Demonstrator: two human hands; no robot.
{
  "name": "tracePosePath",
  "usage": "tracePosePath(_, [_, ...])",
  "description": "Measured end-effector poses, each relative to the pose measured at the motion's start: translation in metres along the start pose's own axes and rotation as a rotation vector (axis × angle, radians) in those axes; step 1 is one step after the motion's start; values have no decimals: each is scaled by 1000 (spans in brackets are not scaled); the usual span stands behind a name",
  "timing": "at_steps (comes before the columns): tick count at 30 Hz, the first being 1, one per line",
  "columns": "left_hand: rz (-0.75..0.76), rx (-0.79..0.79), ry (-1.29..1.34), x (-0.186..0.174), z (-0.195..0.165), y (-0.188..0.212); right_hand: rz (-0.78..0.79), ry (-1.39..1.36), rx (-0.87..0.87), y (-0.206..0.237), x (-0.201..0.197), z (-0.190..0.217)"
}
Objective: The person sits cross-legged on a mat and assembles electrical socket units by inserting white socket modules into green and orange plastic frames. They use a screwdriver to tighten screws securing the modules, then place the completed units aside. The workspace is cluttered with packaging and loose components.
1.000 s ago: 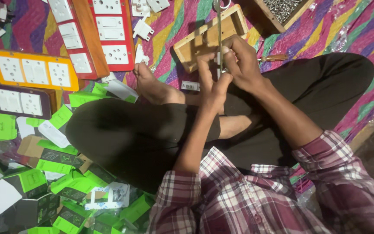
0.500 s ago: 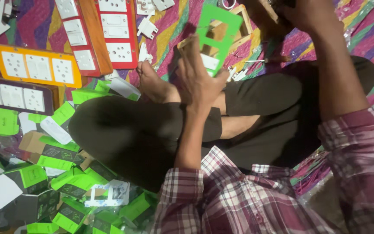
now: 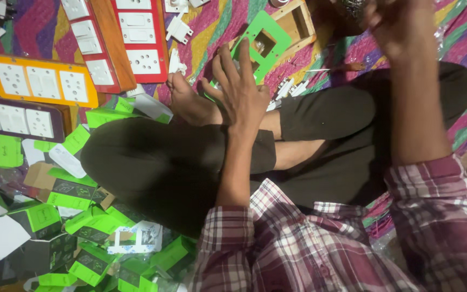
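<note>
Wooden box (image 3: 297,21) on striped cloth (image 3: 212,27), green cutout plate (image 3: 260,43) propped against it. Left hand (image 3: 239,92) fingers splayed wide, touching plate's lower edge. Right hand (image 3: 393,21) raised at top, grip unclear.

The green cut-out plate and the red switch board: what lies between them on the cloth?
In the head view, loose white switch parts lie on the striped cloth between the red switch board and the green cut-out plate under the left hand.
</note>
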State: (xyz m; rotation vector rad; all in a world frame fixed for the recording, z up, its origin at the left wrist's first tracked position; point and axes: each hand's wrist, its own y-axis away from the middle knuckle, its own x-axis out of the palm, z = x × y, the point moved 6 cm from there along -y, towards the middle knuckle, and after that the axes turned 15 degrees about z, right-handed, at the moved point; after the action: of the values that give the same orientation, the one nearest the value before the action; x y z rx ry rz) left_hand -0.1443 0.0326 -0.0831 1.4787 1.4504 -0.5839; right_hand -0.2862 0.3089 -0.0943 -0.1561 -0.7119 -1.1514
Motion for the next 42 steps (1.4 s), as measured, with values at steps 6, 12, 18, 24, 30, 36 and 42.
tracePosePath(6, [-4, -18, 78, -4, 7, 2, 671, 1445, 395, 22, 104, -73])
tracePosePath(12, [-14, -23, 103, -4, 11, 6, 690, 1603, 375, 28, 97, -85])
tracePosePath(18, [-81, 34, 106, -7, 12, 9, 492, 1254, 420, 29, 76, -46])
tracePosePath(24, [-104, 191, 120, 2, -21, 22, 226, 892, 306, 33, 83, -55])
tracePosePath(30, [-94, 222, 139, 5, -29, 25, 295, 1166, 378, 31, 102, -74])
tracePosePath(36, [-121, 280, 235, 11, -26, 18, 77, 1191, 364, 38, 90, -30])
tracePosePath(42, [-84, 378, 434, 26, -27, 13, -15, 191, 145, 38, 75, -3])
